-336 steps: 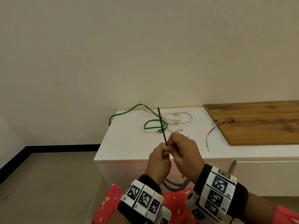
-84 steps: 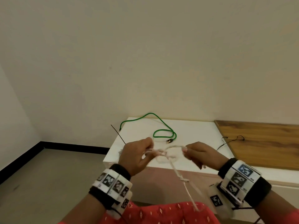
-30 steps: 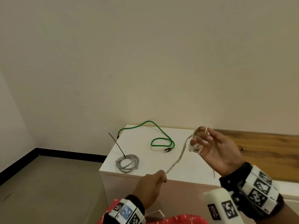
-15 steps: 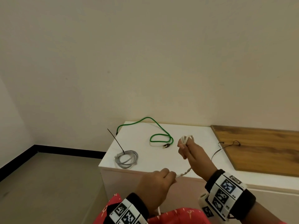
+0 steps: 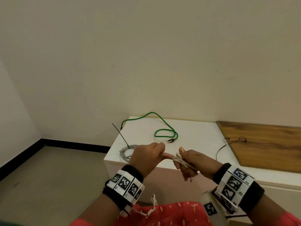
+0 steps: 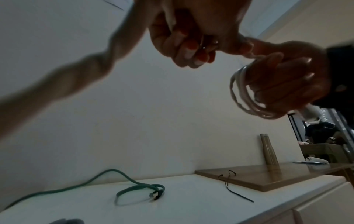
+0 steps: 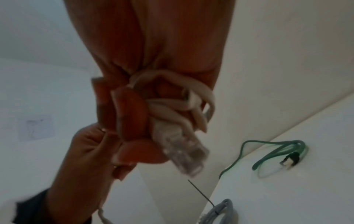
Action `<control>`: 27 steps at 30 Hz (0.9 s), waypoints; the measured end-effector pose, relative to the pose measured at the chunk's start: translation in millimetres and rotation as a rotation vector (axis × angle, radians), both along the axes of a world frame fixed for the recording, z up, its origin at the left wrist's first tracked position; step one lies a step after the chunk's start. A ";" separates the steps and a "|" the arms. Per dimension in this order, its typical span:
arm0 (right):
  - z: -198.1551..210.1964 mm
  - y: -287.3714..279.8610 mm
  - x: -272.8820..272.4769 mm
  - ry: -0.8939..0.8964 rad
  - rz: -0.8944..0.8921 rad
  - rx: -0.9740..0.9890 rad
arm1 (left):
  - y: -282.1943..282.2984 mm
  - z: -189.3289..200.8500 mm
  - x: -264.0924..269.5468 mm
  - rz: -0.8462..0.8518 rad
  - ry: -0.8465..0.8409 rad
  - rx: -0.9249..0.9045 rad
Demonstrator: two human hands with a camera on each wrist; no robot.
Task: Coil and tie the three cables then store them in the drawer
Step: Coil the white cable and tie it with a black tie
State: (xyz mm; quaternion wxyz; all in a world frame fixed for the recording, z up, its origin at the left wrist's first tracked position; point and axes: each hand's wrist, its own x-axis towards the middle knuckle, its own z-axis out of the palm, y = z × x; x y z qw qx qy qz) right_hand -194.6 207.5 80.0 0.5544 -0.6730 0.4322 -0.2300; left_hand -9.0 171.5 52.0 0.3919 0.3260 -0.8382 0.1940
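Cable number two, the white cable (image 5: 180, 161), is up in the air in front of the white cabinet (image 5: 195, 137), wound in several loops round the fingers of the right hand (image 5: 193, 162), which is clenched about the bundle with the clear plug (image 7: 184, 153) sticking out past the fingertips. The left hand (image 5: 146, 158) sits just beside it, fist closed on the loose run of the same cable, whose tail (image 5: 150, 209) dangles below the wrist over the red garment (image 5: 171, 214).

On the cabinet top, the grey cable (image 5: 126, 152) lies coiled at the front left corner, a black zip tie (image 5: 120, 136) round it with its tail poking up and leftward. The green cable (image 5: 164, 132) lies uncoiled further back, one end trailing over the left edge, the other looped near the middle with its plug (image 5: 171, 140) beside the loop. A second black tie (image 5: 228, 145) lies loose toward the right, partly on the wooden board (image 5: 268, 144). A tall beige bottle (image 6: 269, 151) stands on that board.
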 end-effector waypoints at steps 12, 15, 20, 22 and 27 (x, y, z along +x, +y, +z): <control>26.3 -5.0 -15.3 -0.764 -0.251 0.424 | 4.7 -25.8 -17.1 -0.376 0.570 0.924; 28.2 -5.0 -15.0 -1.012 -0.228 0.409 | 3.7 -30.4 -19.1 -0.377 0.631 1.000; 33.3 -6.0 -15.7 -1.283 -0.220 0.274 | 8.2 -42.0 -28.1 -0.523 0.674 1.266; 36.8 -3.5 -12.6 -1.248 -0.343 0.139 | 13.6 -48.8 -35.2 -0.470 0.565 1.244; 28.0 -4.3 -6.3 -1.016 -0.560 -0.173 | 24.3 -47.4 -53.4 -0.259 0.206 0.956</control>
